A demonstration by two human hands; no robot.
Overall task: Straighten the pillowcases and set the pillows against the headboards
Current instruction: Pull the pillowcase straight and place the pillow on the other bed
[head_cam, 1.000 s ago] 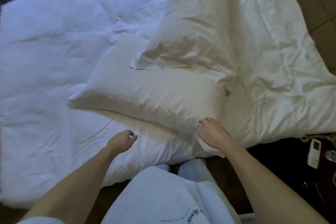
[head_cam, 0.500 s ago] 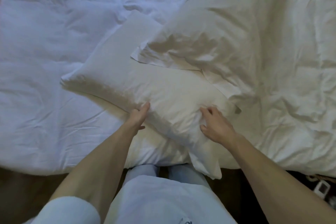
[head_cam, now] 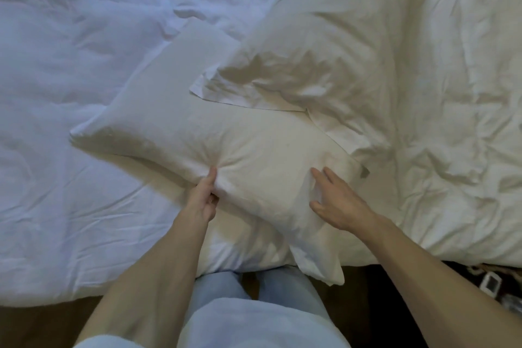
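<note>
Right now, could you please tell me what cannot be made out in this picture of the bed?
1. Headboard: outside the head view, beyond the frame edges.
2. Left hand: its fingers curl under the near pillow, mostly hidden by it.
3. Far pillow: its upper end is cut off by the top edge, and it covers part of the near pillow.
4. Small white device: too small and dim to identify.

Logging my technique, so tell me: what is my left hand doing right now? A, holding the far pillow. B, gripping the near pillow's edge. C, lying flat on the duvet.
B: the left hand curls round the near pillow at its edge, bunching the fabric there.
</note>
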